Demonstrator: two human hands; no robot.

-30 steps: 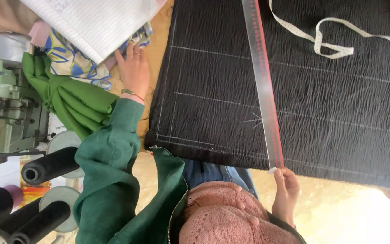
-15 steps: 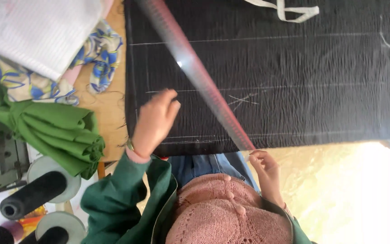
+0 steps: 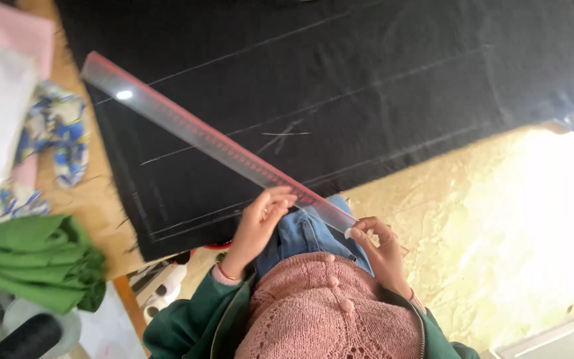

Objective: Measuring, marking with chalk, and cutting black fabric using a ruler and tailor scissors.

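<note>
Green jacket sleeves over pink knit (bobbled), blue jeans.

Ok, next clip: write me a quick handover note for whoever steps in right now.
Left hand: fingers on the near part of the clear ruler.
Right hand: pinching the ruler's near end.
The ruler lies slantwise across the black cloth on the table.
Done: chalk lines and a cross already marked on the cloth.
Left: no line drawn along the ruler's present edge; no chalk visible in either hand.

Glossy clear plastic ruler (image 3: 214,141) — red-edged — on matt black cloth (image 3: 367,86); rough chipboard table (image 3: 473,219); folded green fabric (image 3: 31,262).
</note>
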